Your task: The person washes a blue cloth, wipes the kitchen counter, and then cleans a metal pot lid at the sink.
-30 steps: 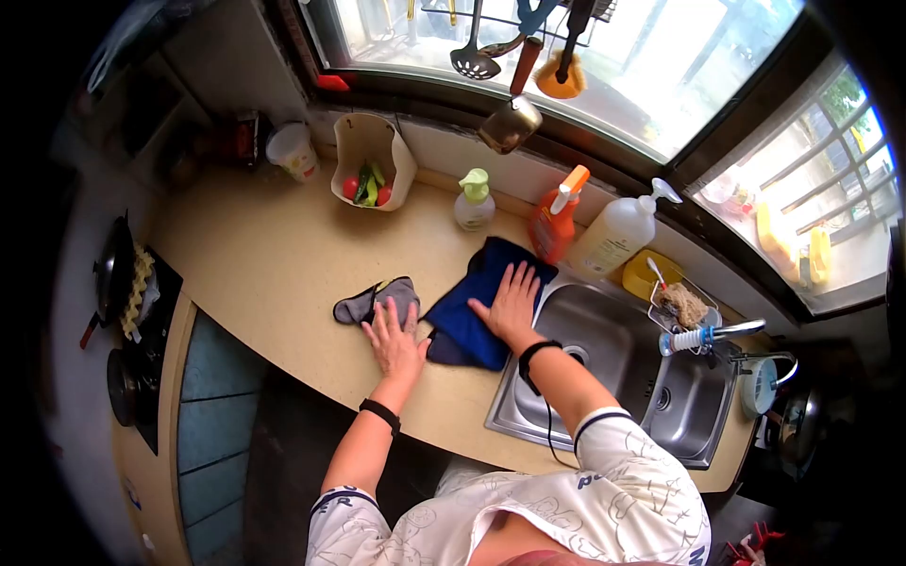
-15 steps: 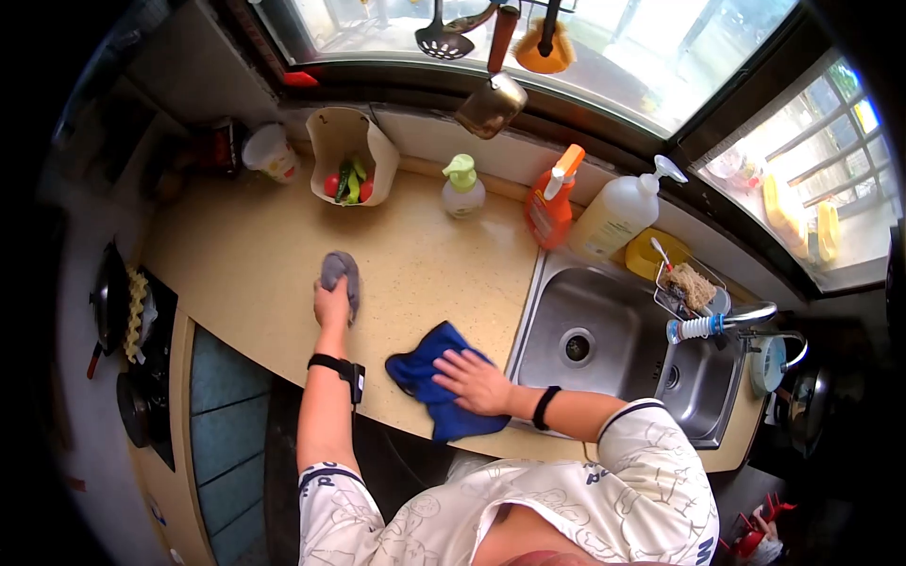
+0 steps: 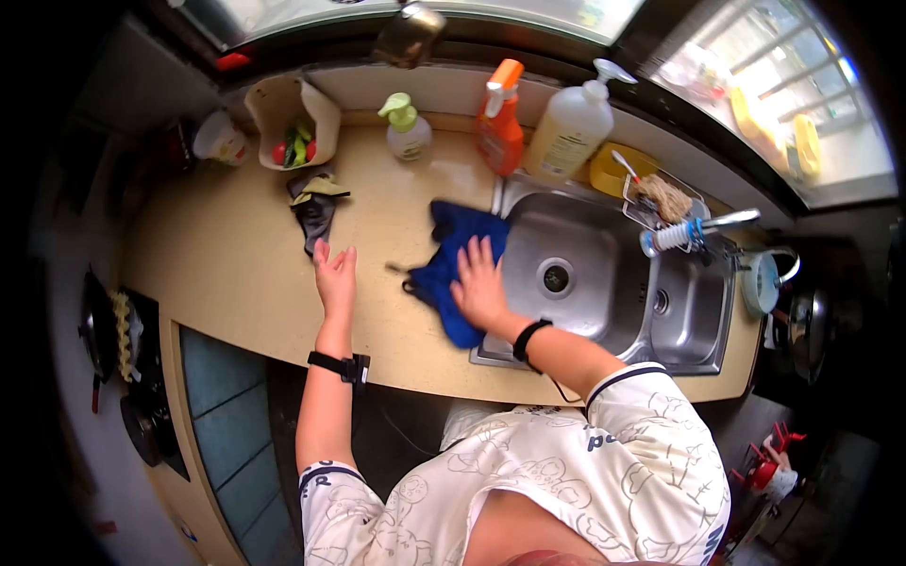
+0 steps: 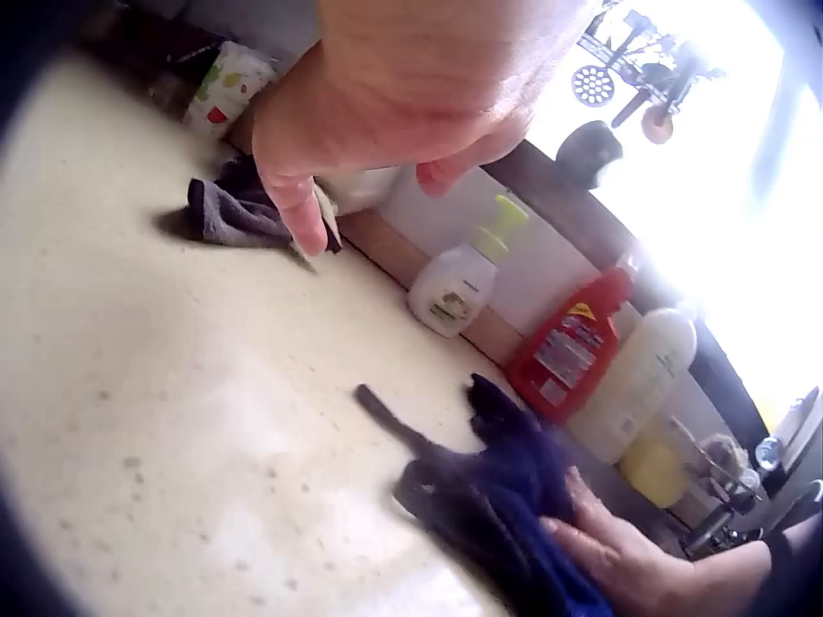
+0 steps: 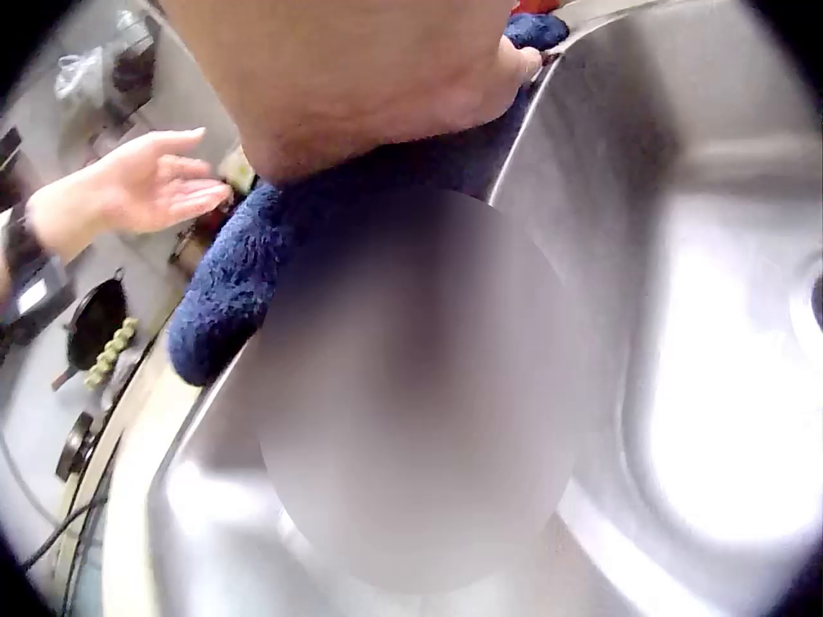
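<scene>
Blue cloth [image 3: 460, 264]: lies bunched across the left rim of the sink [image 3: 604, 283], at about 9 o'clock from the drain. Part of it is on the tabletop [image 3: 236, 255] and part hangs over the steel.
Right hand [image 3: 481, 283]: lies flat on the blue cloth with its fingers [image 3: 472, 253] straight and a little spread. It presses down and grips nothing.
Left hand [image 3: 335, 274]: is over the tabletop at 9 o'clock from the blue cloth, palm down, fingers straight and close together, holding nothing.
Grey cloth [image 3: 313, 212]: lies crumpled at 12 o'clock from the left hand, just beyond the fingertips. I cannot tell whether they touch it.
Back row: a holder with vegetables [image 3: 293, 118] stands at 11 o'clock from the grey cloth. A green-topped pump bottle [image 3: 408, 132], an orange spray bottle [image 3: 500, 118] and a large pale pump bottle [image 3: 571, 127] stand along the wall.
Done, as I judge it: the wiping looks well along, since the open stretch of tabletop between the two cloths shows no crumbs or puddles I can make out.
Left, as I judge it: the strip by the sink rim under the blue cloth is being worked now. Both cloths are out on the tabletop, neither rinsed nor put away.
Unclear: whether the surface is damp or dry.
</scene>
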{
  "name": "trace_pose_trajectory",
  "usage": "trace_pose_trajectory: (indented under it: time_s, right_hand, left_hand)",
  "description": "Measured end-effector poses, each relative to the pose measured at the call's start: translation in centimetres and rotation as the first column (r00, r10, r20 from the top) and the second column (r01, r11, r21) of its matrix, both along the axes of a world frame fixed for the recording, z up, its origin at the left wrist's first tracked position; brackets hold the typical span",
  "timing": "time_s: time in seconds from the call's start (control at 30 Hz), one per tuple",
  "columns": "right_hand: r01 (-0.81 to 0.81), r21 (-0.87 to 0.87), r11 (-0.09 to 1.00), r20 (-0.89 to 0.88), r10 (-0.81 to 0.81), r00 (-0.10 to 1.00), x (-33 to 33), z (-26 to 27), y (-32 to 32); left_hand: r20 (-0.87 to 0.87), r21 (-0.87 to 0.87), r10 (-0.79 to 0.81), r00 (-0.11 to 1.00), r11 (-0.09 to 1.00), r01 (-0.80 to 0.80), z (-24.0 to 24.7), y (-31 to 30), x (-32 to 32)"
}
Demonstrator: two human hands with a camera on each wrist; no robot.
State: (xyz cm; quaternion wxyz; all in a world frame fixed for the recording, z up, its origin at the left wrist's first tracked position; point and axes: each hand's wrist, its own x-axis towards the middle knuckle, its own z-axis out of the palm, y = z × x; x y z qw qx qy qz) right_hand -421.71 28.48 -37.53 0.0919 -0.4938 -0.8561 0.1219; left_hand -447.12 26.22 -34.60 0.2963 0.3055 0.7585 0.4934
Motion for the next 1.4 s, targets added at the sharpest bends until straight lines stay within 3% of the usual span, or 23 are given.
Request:
trace_pose_trajectory:
  time_s: [0.1,0.2,0.3,0.43,0.57,0.7,0.87,1.0,1.1,1.23,1.4]
  right_hand:
    - [-0.238,-0.164,0.957,-0.045,0.234,0.971,2.6,1.2,-7.1]
    - [-0.548,-0.148,0.823,-0.116,0.536,0.836,6.8,0.9,-11.2]
    - [-0.572,-0.143,0.808,-0.079,0.567,0.820,12.5,1.1,-12.5]
    - [-0.279,-0.152,0.948,0.062,0.291,0.955,21.8,1.1,-13.6]
    - [-0.039,-0.066,0.997,0.160,0.049,0.986,32.2,0.6,-15.6]
    - [0.047,0.019,0.999,0.266,-0.051,0.963,42.4,0.7,-17.4]
    - [0.329,0.138,0.934,0.301,-0.356,0.885,53.5,-0.3,-18.9]
    - [0.376,0.227,0.898,0.279,-0.430,0.859,62.8,-0.9,-18.7]
    - [0.393,0.202,0.897,0.246,-0.435,0.866,63.2,-1.7,-18.1]
    - [0.211,0.070,0.975,0.072,-0.216,0.974,58.6,0.5,-17.6]
    - [0.061,0.204,0.977,-0.080,-0.046,0.996,59.4,-0.8,-17.9]
  left_hand:
    - [-0.009,-0.007,-0.082,0.997,0.997,0.082,-0.9,-0.8,2.4]
    - [0.004,-0.013,-0.132,0.991,0.991,0.132,0.1,-1.6,5.2]
    - [0.025,0.003,-0.155,0.988,0.988,0.155,0.3,-2.4,7.2]
    - [-0.004,-0.032,-0.172,0.985,0.985,0.172,0.7,-3.4,9.4]
    - [0.024,-0.029,-0.175,0.984,0.984,0.175,1.5,-5.0,13.6]
    - [0.035,-0.014,-0.209,0.977,0.978,0.210,0.9,-6.5,18.7]
    - [0.074,0.021,-0.298,0.952,0.955,0.297,1.0,-9.7,28.4]
    - [0.097,0.025,-0.264,0.960,0.965,0.263,1.8,-13.6,35.3]
    - [0.130,0.006,-0.226,0.965,0.974,0.227,1.0,-17.1,38.5]
    - [0.161,-0.067,-0.158,0.974,0.983,0.171,1.0,-19.9,42.6]
    - [0.147,-0.130,-0.160,0.976,0.975,0.179,1.5,-19.2,47.9]
